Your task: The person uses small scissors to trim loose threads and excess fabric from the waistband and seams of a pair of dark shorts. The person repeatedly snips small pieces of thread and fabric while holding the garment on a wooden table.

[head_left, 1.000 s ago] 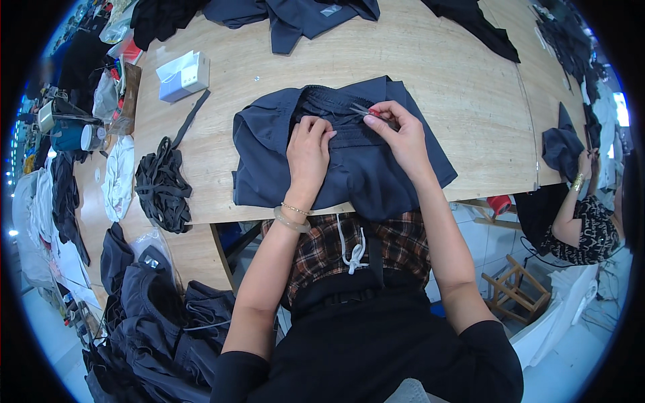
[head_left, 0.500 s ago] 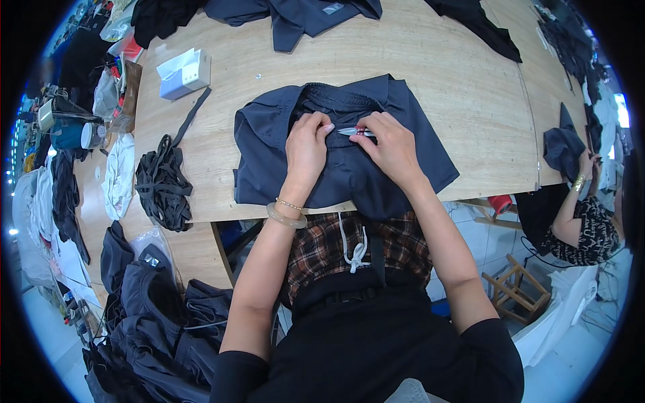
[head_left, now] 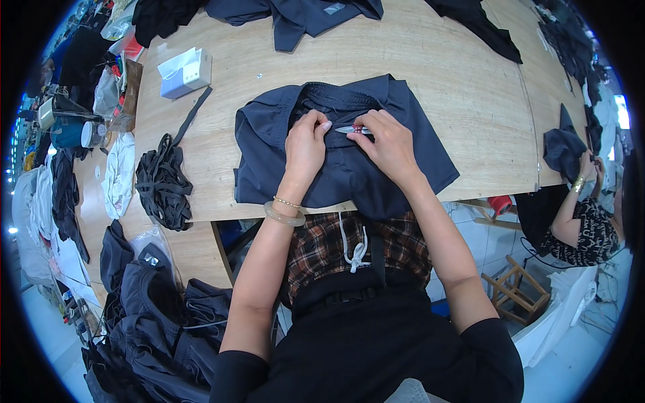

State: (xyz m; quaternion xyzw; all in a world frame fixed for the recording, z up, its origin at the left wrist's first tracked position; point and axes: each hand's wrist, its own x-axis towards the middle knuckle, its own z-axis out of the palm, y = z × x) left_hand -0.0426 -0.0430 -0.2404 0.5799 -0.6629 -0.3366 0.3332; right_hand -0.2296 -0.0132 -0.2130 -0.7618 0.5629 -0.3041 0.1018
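Dark navy trousers (head_left: 356,176) with a gathered elastic waistband (head_left: 339,96) lie on the table in front of me. My left hand (head_left: 307,141) is closed in a pinch at the waist opening, thumb against forefinger; it appears to grip the navy cloth there. Close to its right, my right hand (head_left: 386,144) is closed round small metal thread snips (head_left: 348,129) with something red wound about them. The snips' pointed blades face left, toward my left fingertips, over the waistband. Any thread between the two hands is too fine to make out.
A tissue box (head_left: 186,74) and a bundle of dark straps (head_left: 163,185) are on the left of the table (head_left: 470,121). More dark garments (head_left: 295,20) lie along the far edge and in a heap (head_left: 151,316) at lower left. At right, another person's hand (head_left: 590,166) handles dark cloth near a wooden stool (head_left: 516,290).
Very little differs. The snips and my right hand have shifted slightly left, and my left hand has moved a touch left too. The trousers lie as before.
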